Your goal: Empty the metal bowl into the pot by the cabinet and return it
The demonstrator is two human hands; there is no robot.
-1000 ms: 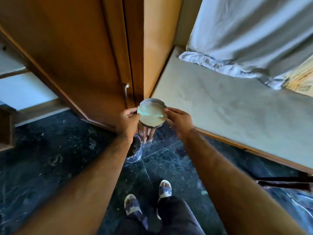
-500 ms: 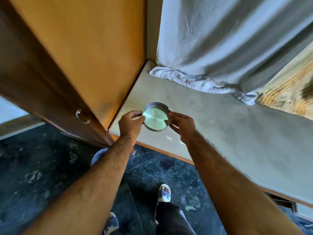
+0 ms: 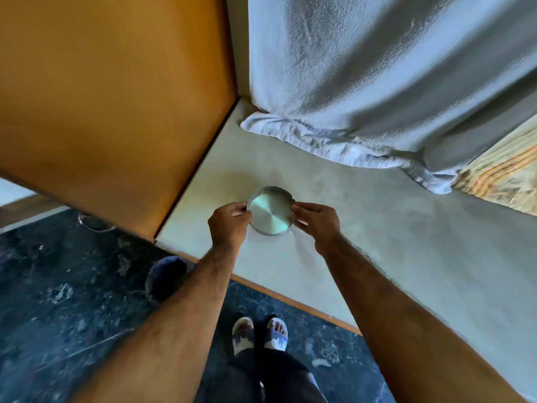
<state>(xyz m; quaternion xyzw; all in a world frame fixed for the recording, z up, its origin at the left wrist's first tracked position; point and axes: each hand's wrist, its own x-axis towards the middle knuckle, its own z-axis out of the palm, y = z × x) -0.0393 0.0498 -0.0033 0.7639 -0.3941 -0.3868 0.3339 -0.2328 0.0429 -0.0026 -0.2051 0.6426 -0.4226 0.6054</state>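
A small round metal bowl (image 3: 270, 211) sits upright over the pale stone counter (image 3: 392, 245), its shiny inside bare. My left hand (image 3: 229, 225) pinches its left rim and my right hand (image 3: 318, 221) pinches its right rim. Whether the bowl rests on the counter or hovers just above it, I cannot tell. On the dark floor by the cabinet's corner, a dark round pot (image 3: 164, 276) shows partly behind my left forearm.
A brown wooden cabinet (image 3: 116, 112) stands at the left, its side meeting the counter. A white cloth (image 3: 363, 82) hangs onto the counter's back. A striped fabric (image 3: 505, 175) lies at the right. My sandalled feet (image 3: 260, 333) stand on the dark marble floor.
Both hands carried the bowl from above the floor pot by the cabinet to the right and over the counter, then lower toward its surface. The view swung right with them.
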